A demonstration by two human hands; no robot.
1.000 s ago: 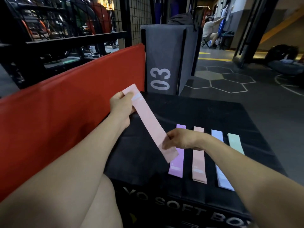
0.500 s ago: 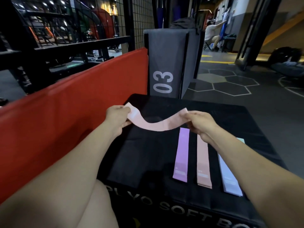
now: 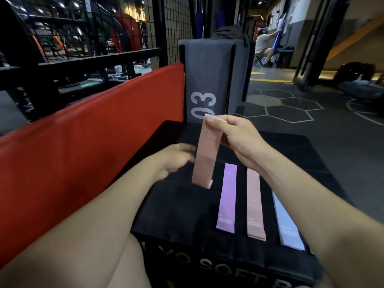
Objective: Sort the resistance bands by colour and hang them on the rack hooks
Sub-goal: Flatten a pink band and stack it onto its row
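Above the black padded box [image 3: 187, 204], the right hand [image 3: 239, 140] pinches the top end of a pale pink flat elastic band [image 3: 204, 154]. Its long axis hangs vertically below the fingers [image 3: 216, 121]. Just left, the blurred left hand [image 3: 174, 161] holds nothing, fingers loosely curled.

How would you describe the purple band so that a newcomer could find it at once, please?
Start at the black soft box in front of the person. Three bands lie flat along its top; the purple band is leftmost, beside a peach band, and the only purple one.
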